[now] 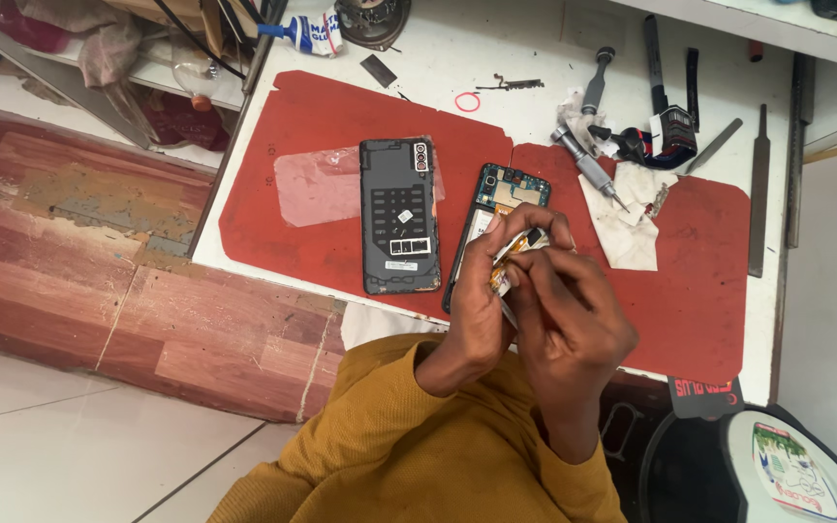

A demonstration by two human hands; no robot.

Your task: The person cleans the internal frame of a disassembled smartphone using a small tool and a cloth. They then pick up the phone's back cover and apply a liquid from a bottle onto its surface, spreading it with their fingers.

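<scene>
Both hands pinch one small gold-and-white flex part (515, 254): left hand (481, 305) beneath, right hand (569, 320) on top, just above the opened phone (496, 218) on the red mat (322, 126). Risk: hard pinching could crease or tear the ribbon. A slip drops it onto the bare board.

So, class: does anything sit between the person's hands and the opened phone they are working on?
Nothing visible does. The left hand and right hand are together directly over the lower part of the opened phone, pinching a small yellow-orange part. The detached back cover lies apart, on the red mat.
</scene>
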